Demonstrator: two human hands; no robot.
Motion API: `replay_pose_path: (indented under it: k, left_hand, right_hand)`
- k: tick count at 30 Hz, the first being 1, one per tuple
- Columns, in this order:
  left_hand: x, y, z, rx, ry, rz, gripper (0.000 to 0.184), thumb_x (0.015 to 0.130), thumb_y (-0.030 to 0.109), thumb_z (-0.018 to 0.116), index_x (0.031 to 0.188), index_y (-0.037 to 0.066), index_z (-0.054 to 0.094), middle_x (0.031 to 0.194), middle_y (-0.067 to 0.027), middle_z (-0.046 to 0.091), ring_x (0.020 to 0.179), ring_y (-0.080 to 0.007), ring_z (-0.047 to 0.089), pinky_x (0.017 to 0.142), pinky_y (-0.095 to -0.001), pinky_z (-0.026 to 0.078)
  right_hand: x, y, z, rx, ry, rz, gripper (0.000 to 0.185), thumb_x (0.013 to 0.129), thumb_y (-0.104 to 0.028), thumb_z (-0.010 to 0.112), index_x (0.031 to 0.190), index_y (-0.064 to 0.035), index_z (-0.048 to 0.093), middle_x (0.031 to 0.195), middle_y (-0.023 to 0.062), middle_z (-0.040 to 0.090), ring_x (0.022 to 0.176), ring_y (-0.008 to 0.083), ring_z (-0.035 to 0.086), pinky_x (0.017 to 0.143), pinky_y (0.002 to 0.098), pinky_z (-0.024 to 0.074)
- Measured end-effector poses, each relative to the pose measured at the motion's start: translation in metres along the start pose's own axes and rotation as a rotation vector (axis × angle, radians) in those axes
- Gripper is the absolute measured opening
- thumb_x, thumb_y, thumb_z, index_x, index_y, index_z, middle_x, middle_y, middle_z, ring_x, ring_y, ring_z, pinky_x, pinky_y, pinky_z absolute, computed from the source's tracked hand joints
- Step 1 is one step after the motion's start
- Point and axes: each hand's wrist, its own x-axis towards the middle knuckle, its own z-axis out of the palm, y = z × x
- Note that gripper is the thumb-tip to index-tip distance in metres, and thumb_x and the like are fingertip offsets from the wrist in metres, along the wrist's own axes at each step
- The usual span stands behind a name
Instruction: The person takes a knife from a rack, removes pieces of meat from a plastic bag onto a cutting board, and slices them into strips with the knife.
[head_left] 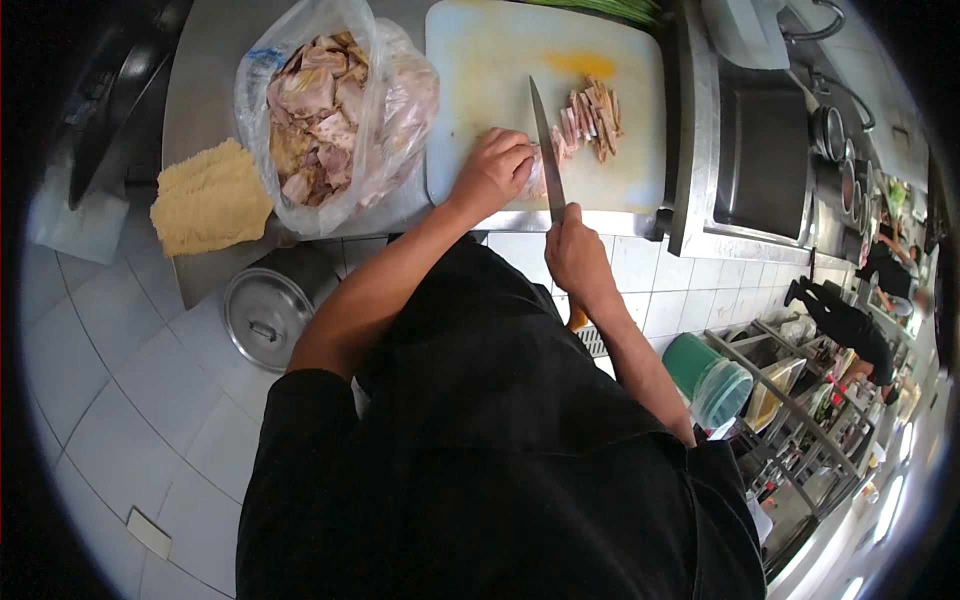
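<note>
Knife (547, 150) at the meat (537, 178), near edge of cutting board (480, 80).
Left hand (495, 172): fingers bunched together, holding the meat. Right hand (577, 252): fingers wrapped round the knife's handle. Cut strips (597, 115) farther right; plastic bag (380, 120) left.

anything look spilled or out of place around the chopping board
An orange-yellow smear marks the chopping board just beyond the cut strips; it looks like a stain or spill, I can't tell which. The yellow cloth lies crumpled at the counter's corner. Nothing looks damaged.
</note>
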Motion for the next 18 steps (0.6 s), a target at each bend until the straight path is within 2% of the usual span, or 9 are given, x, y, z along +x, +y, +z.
replay_pose_path:
  k: [6,12,16,18]
  left_hand:
    - [0.000,-0.003,0.004,-0.023,-0.020,-0.019,0.010,0.081,0.002,0.071,0.090,-0.001,0.068,0.101,-0.0107,0.065,0.097,-0.0318,0.061,0.087,-0.0419,0.051]
    - [0.000,-0.006,0.001,-0.031,-0.057,0.015,0.014,0.080,0.001,0.071,0.093,-0.003,0.068,0.104,-0.0124,0.065,0.099,-0.0324,0.062,0.089,-0.0420,0.051]
    - [-0.003,-0.004,-0.002,-0.033,-0.020,0.007,0.012,0.081,0.000,0.071,0.092,-0.003,0.068,0.102,-0.0122,0.066,0.097,-0.0324,0.063,0.088,-0.0411,0.051]
    - [-0.002,-0.004,-0.002,-0.096,-0.003,-0.048,0.011,0.081,0.000,0.071,0.092,-0.002,0.069,0.100,-0.0120,0.067,0.096,-0.0322,0.063,0.087,-0.0409,0.051]
  right_hand:
    - [0.004,0.010,0.022,-0.032,0.033,0.008,0.018,0.095,-0.012,0.050,0.101,0.0030,0.042,0.072,0.0360,0.062,0.073,0.0547,0.064,0.067,0.0603,0.0532]
    - [0.093,0.000,0.022,0.057,0.175,-0.124,0.026,0.095,-0.017,0.051,0.107,0.0047,0.043,0.079,0.0357,0.064,0.077,0.0561,0.063,0.073,0.0622,0.0514]
    - [0.114,-0.004,0.002,0.061,0.095,-0.114,0.028,0.095,-0.019,0.051,0.105,0.0065,0.046,0.082,0.0364,0.065,0.080,0.0557,0.064,0.075,0.0602,0.0520]
    - [0.090,-0.002,-0.007,0.042,0.049,-0.093,0.026,0.098,-0.019,0.047,0.104,0.0061,0.044,0.075,0.0353,0.064,0.066,0.0497,0.065,0.062,0.0558,0.0543]
